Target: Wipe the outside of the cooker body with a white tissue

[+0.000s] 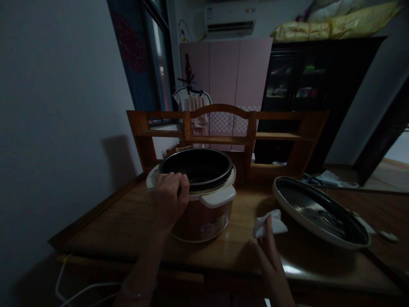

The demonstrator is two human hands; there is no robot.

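A rice cooker (200,219) with a brown and white body stands on the wooden desk. Its dark inner pot (198,168) sits in the body, with the rim showing above it. My left hand (172,194) is closed over the near-left edge of the pot's rim, and its fingertips are hidden inside. To the right of the cooker, my right hand (270,245) pinches a folded white tissue (271,224) just above the desk. The cooker's lid (319,213) lies on the right with its metal inner side up, apart from both hands.
Behind the cooker, a wooden shelf rack (220,140) runs along the back of the desk (124,226). A wall (57,128) borders the left side. White cables (86,288) hang at the lower left. A small white object (389,236) lies beyond the lid.
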